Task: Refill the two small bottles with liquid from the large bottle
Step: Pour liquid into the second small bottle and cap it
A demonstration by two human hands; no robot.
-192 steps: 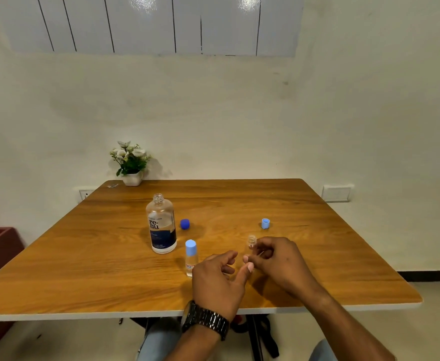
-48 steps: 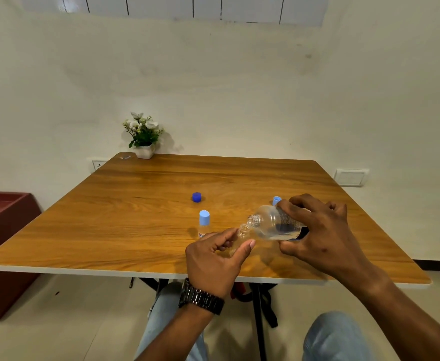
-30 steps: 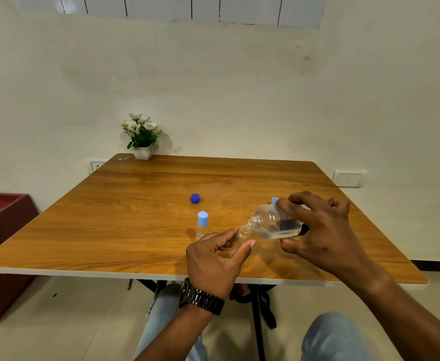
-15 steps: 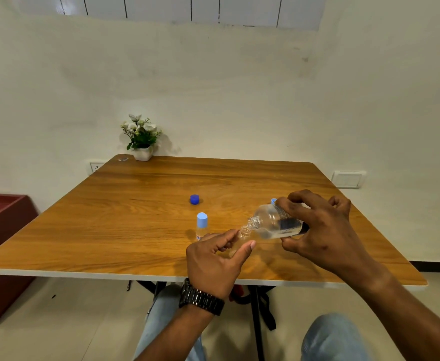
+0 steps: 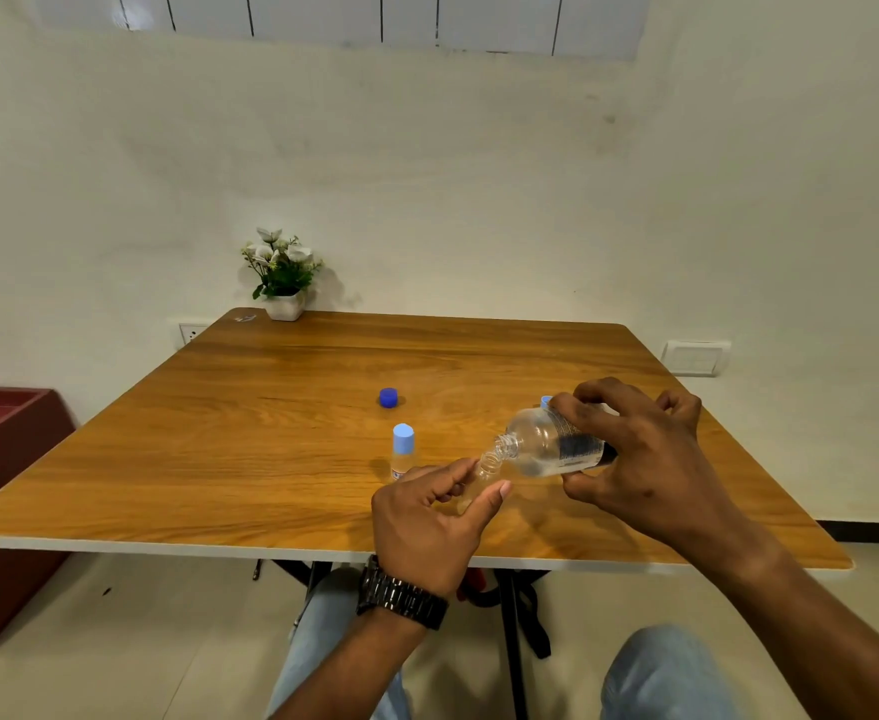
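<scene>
My right hand [image 5: 640,459] grips the large clear bottle [image 5: 541,446], tipped sideways with its open neck pointing down-left. Its mouth meets the mouth of an uncapped small bottle [image 5: 486,467], which my left hand [image 5: 427,517] pinches between thumb and fingers just above the table [image 5: 219,449]. The second small bottle [image 5: 402,452], with a light blue cap on, stands upright to the left of my left hand. A dark blue cap [image 5: 388,397] lies further back. A light blue cap [image 5: 546,402] peeks out behind the large bottle.
A small white pot of flowers [image 5: 282,275] stands at the table's far left corner. A dark red box [image 5: 0,491] sits on the floor to the left. My knees show below the table's near edge.
Since 6.4 s ago the large bottle left its spot on the table and is now in my right hand, tipped over the small bottle. Over the last second its neck has dipped slightly lower.
</scene>
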